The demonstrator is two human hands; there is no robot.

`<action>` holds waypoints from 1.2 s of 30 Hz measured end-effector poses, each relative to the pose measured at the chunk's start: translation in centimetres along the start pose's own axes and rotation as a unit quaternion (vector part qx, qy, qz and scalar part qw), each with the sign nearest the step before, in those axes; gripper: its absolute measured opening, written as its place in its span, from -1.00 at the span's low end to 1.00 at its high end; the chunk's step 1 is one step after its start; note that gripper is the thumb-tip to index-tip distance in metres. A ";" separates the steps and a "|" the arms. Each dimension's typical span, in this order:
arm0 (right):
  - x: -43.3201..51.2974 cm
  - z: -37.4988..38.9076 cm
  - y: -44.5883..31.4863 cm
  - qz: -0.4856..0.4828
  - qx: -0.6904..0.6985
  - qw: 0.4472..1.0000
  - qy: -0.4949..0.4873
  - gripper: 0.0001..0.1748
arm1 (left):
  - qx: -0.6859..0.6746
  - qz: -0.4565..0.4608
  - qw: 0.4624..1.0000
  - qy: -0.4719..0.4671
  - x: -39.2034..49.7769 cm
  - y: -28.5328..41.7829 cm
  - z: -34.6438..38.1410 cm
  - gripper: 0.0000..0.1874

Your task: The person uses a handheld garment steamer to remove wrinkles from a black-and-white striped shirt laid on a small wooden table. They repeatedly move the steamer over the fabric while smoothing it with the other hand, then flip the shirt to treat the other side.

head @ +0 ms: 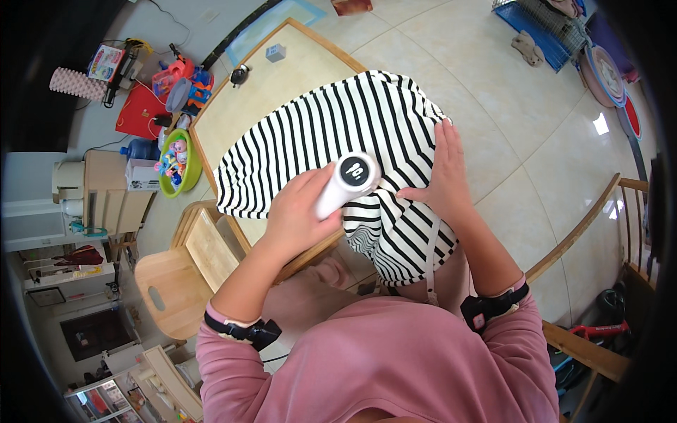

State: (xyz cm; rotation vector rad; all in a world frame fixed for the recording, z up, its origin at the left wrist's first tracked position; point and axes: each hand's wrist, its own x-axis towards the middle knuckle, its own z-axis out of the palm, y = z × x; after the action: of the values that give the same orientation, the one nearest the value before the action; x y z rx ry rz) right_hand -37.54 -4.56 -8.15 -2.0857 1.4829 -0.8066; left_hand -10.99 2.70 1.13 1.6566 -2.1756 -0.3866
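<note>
My left hand [299, 211] is wrapped around the handle of a white handheld fabric shaver [333, 198]. Its round black display faces up, and its head rests on a black-and-white striped garment [317, 124]. My right hand [449, 177] lies flat on the garment's right side, thumb spread away from the fingers. Bunched folds run between the thumb and the shaver. The cloth covers part of a wood-edged table [254, 95] and hangs over its near edge toward my lap. A thin pale strap [431, 259] dangles at the near end. The shaver's underside is hidden.
On the table's far part are a small grey box [275, 52] and a small black object [239, 75]. A wooden chair [174, 291] stands at the left, near a green basin of toys [193, 172]. A curved wooden rail [576, 232] is at my right.
</note>
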 end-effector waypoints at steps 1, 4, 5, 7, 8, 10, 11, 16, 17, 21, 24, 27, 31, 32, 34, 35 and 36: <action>0.0 0.0 0.0 0.005 0.008 1.000 -0.006 0.57 | 0.008 0.006 1.000 0.003 -0.8 -0.4 -0.7 -0.27; 0.0 -0.2 -0.1 0.001 0.009 1.000 -0.006 0.57 | -0.012 -0.023 1.000 -0.006 -2.7 -1.2 -1.7 -0.28; 0.0 -0.2 -0.2 0.009 0.003 1.000 -0.012 0.56 | -0.023 -0.030 0.999 -0.005 -2.9 -1.3 -1.8 -0.29; 0.1 -0.4 -0.4 0.007 -0.001 1.000 -0.013 0.56 | -0.020 -0.016 1.000 0.013 -2.6 -1.3 -1.3 -0.29; 0.1 -0.4 -0.5 0.009 0.003 1.000 -0.011 0.56 | -0.020 -0.013 0.999 0.021 -2.0 -1.1 -0.7 -0.29; 0.1 -0.5 -0.6 0.012 -0.005 1.000 -0.019 0.55 | -0.033 -0.003 0.999 0.031 -0.2 -0.6 0.8 -0.26; 0.2 -0.6 -0.6 0.008 -0.006 1.000 -0.015 0.55 | -0.032 -0.006 0.999 0.021 0.8 -0.1 1.6 -0.25; 0.1 -0.9 -0.4 -0.006 -0.035 0.999 -0.020 0.53 | -0.100 0.038 0.993 0.057 4.8 2.4 4.7 -0.27; 0.1 -0.9 -0.3 -0.004 -0.036 0.999 -0.019 0.53 | -0.096 0.031 0.993 0.059 5.2 2.6 4.8 -0.28; 0.0 -0.6 -0.2 -0.001 -0.036 0.999 -0.014 0.54 | -0.063 0.019 0.996 0.067 5.6 3.0 4.8 -0.26; 0.1 -0.4 -0.1 -0.009 -0.028 1.000 -0.007 0.53 | -0.059 0.019 0.996 0.062 5.5 3.2 4.7 -0.26; 0.1 -0.4 -0.1 -0.009 -0.027 1.000 -0.006 0.54 | -0.028 0.009 0.997 0.071 5.7 3.3 4.6 -0.27; 0.1 -0.6 -0.2 0.001 -0.027 1.000 -0.013 0.53 | -0.028 0.019 0.998 0.061 5.8 3.7 4.4 -0.29; 0.1 -0.6 -0.2 0.001 -0.026 1.000 -0.014 0.53 | -0.029 0.014 0.998 0.060 5.9 3.8 4.4 -0.29; 0.1 -0.6 -0.2 -0.005 -0.026 1.000 -0.008 0.53 | -0.014 -0.002 0.998 0.065 6.0 3.9 4.4 -0.29; 0.1 -0.6 -0.2 0.000 -0.030 0.999 -0.012 0.54 | -0.014 -0.003 0.998 0.067 6.0 4.0 4.5 -0.29; 0.1 -0.5 -0.2 0.001 -0.030 0.999 -0.012 0.54 | -0.017 -0.006 0.998 0.064 6.0 4.1 4.5 -0.28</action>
State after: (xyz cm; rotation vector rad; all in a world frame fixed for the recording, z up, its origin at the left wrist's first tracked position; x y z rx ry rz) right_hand -37.76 -4.57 -7.62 -2.1292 1.5147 -0.7421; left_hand -17.97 -2.06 -0.27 1.6300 -2.0571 -0.3096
